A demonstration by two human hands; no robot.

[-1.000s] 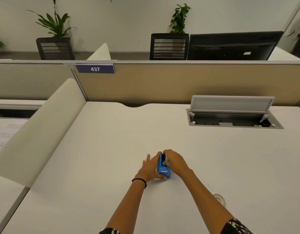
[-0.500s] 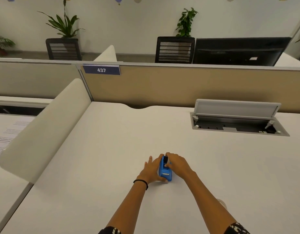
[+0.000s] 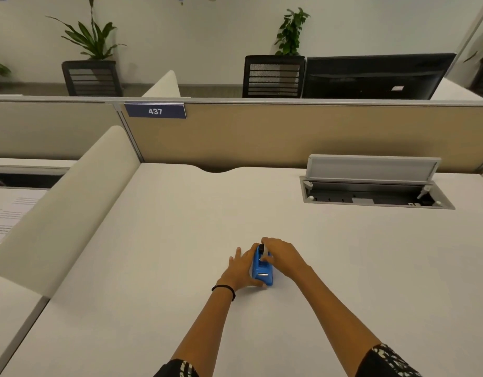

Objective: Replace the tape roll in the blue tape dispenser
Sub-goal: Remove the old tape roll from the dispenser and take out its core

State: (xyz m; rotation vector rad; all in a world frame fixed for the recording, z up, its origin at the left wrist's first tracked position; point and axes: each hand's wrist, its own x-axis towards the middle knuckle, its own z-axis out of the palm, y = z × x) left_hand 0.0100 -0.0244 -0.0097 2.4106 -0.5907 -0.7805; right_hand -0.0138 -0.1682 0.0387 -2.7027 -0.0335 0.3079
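Observation:
A small blue tape dispenser [image 3: 264,276] stands on the white desk [image 3: 180,240], its metal cutter end toward me. My left hand [image 3: 241,269] lies flat against its left side, thumb curled under its near end. My right hand [image 3: 279,258] reaches over from the right, fingers pinched at the dispenser's top where a black and whitish part [image 3: 262,248] shows. What the fingers hold is mostly hidden. No loose tape roll is visible on the desk.
An open cable hatch [image 3: 376,191] with a raised lid sits at the desk's back right. A rounded cream divider [image 3: 63,210] borders the left side, with printed paper [image 3: 6,216] beyond it. A tan partition [image 3: 262,137] closes the back.
The view has shifted slightly. My right fingers have moved up onto the dispenser's top. The left hand stays pressed on its side. The roll seen near my right forearm earlier is out of sight.

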